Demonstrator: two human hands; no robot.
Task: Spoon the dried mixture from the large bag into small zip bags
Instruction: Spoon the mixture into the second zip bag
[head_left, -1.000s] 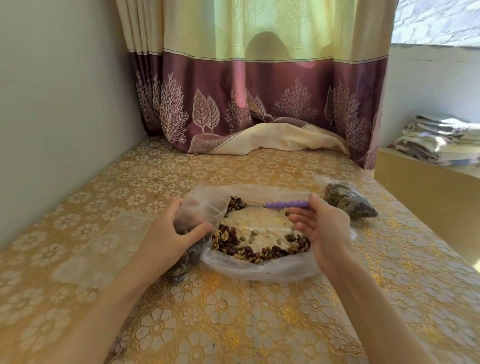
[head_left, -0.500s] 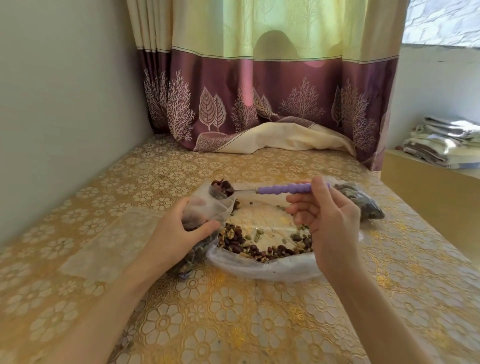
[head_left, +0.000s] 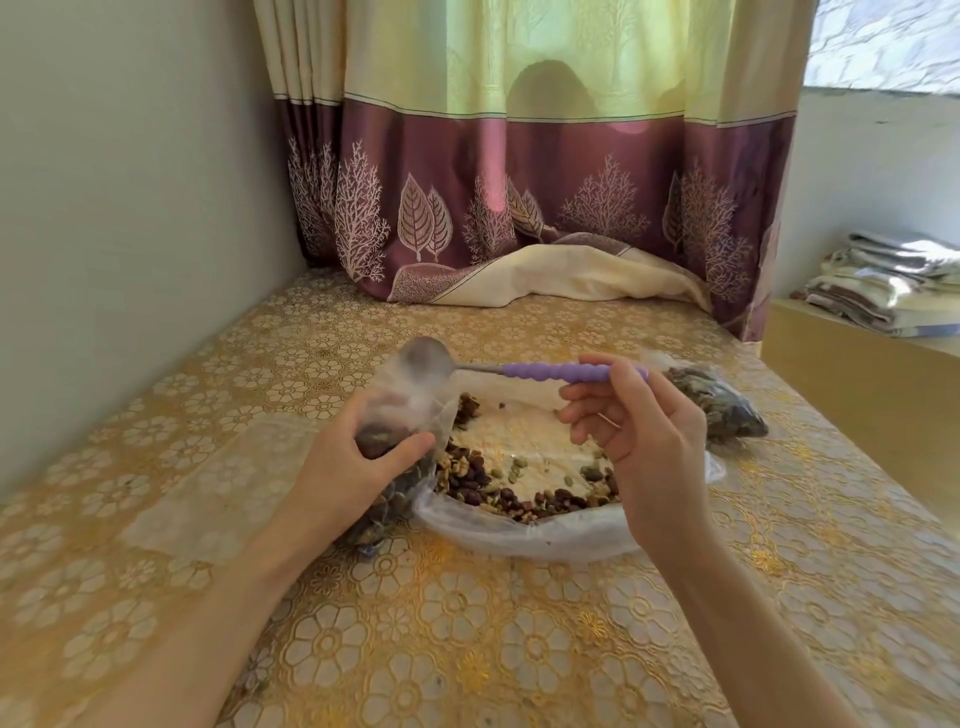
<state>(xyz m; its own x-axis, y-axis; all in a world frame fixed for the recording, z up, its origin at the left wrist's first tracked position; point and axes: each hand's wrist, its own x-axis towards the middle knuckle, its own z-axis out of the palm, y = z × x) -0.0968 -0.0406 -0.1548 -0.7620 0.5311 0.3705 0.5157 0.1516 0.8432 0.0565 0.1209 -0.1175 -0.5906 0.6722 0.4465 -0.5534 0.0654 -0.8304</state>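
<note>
The large clear bag (head_left: 524, 535) lies open on the table, with a dried mix of dark beans, nuts and green seeds (head_left: 498, 488) along its near side. My left hand (head_left: 353, 467) grips a small zip bag (head_left: 410, 405) upright at the large bag's left edge; some mixture shows inside it. My right hand (head_left: 644, 436) holds a spoon (head_left: 545, 371) by its purple handle. The metal bowl of the spoon sits tipped at the small bag's mouth and looks empty.
A filled small bag (head_left: 717, 405) lies at the right, behind my right hand. Empty flat zip bags (head_left: 208, 499) lie to the left. A curtain (head_left: 519, 208) hangs at the back, a wall runs along the left, and folded cloths (head_left: 893, 280) sit far right.
The spoon rose out of the large bag carrying mixture, reached the small bag's mouth and now shows an empty bowl. More mixture sits in the small bag.
</note>
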